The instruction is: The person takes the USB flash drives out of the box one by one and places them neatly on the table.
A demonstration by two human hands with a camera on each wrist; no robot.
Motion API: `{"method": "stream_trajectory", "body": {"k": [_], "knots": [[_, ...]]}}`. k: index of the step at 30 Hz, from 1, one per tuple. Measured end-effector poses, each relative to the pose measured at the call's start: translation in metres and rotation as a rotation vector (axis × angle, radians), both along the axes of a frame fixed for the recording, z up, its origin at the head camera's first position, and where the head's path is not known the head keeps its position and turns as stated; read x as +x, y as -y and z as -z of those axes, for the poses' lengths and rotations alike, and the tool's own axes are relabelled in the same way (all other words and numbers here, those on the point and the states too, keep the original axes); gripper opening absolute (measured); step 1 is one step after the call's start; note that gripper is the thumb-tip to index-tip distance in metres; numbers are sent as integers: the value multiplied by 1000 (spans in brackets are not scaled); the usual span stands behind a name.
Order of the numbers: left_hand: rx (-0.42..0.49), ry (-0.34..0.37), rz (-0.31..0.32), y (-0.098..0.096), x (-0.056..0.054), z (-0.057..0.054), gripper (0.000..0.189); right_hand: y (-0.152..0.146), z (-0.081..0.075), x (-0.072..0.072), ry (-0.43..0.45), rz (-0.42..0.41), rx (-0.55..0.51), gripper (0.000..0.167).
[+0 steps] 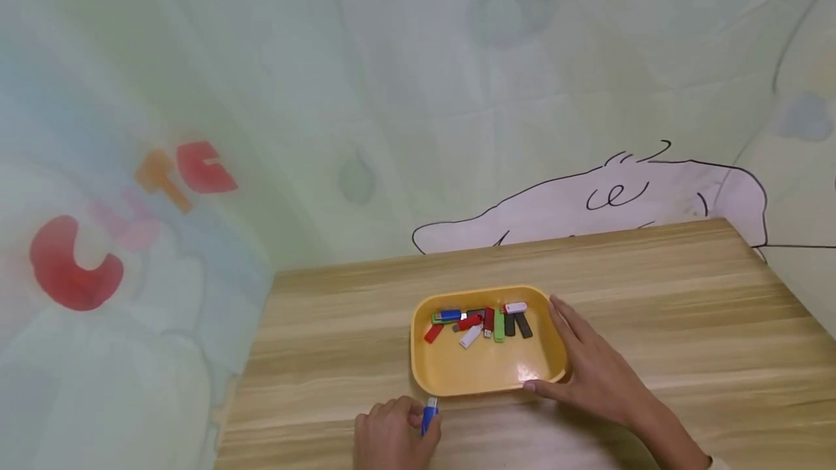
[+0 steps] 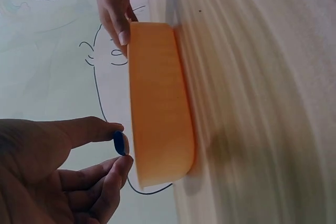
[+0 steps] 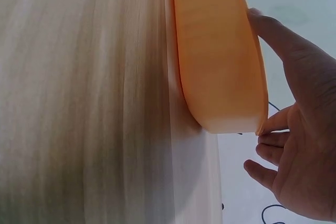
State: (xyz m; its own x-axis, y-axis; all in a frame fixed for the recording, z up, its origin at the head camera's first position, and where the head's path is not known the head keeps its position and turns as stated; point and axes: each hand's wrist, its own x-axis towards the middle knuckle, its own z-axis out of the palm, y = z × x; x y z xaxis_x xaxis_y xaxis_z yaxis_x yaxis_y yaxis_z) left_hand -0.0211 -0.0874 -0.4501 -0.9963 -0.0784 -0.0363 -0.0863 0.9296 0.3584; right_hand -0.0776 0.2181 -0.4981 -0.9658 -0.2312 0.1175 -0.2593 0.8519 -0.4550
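Between thumb and fingers, my left hand (image 1: 392, 434) pinches a blue USB flash drive (image 1: 429, 415) just in front of a yellow plastic tray (image 1: 480, 389). Its metal plug points toward the tray's near rim; in the left wrist view the drive (image 2: 121, 143) appears end-on. My right hand (image 1: 597, 376) grips the tray's near right corner, thumb on the front rim and fingers along the right side. Inside the tray, toward its far wall, lie several flash drives: a blue one (image 1: 449, 315), a bright green one (image 1: 499, 326), a white one (image 1: 470, 336), plus red and black ones.
The tray stands on a wood-grain table (image 1: 326, 354). Behind the table and along its left side hangs a pale curtain (image 1: 313, 129) with printed cartoon shapes. The table's right edge slants away beyond my right arm.
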Motion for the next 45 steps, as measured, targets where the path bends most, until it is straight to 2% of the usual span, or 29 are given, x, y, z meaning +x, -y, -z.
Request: {"method": "stream_trajectory", "body": {"k": [3,9,11,17,25,31,36,45], "knots": [[-5,27,2,0,1,9,28,1,1,-1,-6,-1,-10,129],[-5,-18,51,3,-3,25,27,2,5,-8,-18,4,-11,128],[-5,-9,55,3,-4,29,28,2,5,-10,-11,12,-11,128],[-3,45,30,0,-9,37,30,4,5,-15,43,48,-2,130],[-15,-5,23,-2,-10,53,29,6,6,-21,50,55,-13,130],[-20,-10,-6,-9,-11,57,29,7,5,-24,68,64,-18,130],[-38,25,-33,-16,-15,58,29,7,6,-26,64,64,-28,129],[-103,2,8,-24,-18,60,35,3,8,-28,31,48,-34,127]]}}
